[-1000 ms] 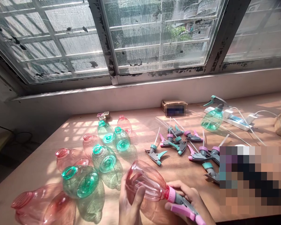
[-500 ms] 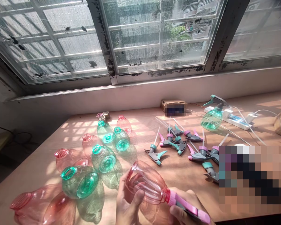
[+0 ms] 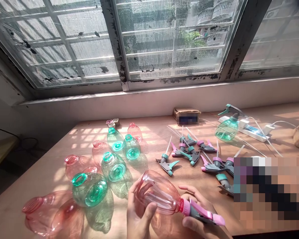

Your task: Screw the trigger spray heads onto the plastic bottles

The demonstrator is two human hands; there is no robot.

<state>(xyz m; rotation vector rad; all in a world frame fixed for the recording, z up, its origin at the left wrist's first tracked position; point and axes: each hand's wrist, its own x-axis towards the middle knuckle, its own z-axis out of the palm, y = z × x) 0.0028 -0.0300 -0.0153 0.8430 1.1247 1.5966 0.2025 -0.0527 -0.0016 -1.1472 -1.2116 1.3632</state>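
Observation:
I hold a pink see-through spray bottle (image 3: 156,192) on its side near the table's front edge. My left hand (image 3: 137,215) wraps round its body, thumb on top. My right hand (image 3: 199,222) grips the pink and grey trigger head (image 3: 201,214) fitted on the bottle's neck. Empty pink and green bottles (image 3: 94,189) without heads lie to the left. Several loose trigger heads (image 3: 186,152) with dip tubes lie in the middle of the wooden table (image 3: 151,139).
A finished green spray bottle (image 3: 228,127) lies at the back right next to a white power strip (image 3: 251,131) with cables. A small cardboard box (image 3: 185,114) sits by the wall under the window. A blurred patch (image 3: 271,189) covers the right front.
The trigger head has turned in my right hand on the bottle's neck, its pink lever now pointing right. The view has shifted slightly downward.

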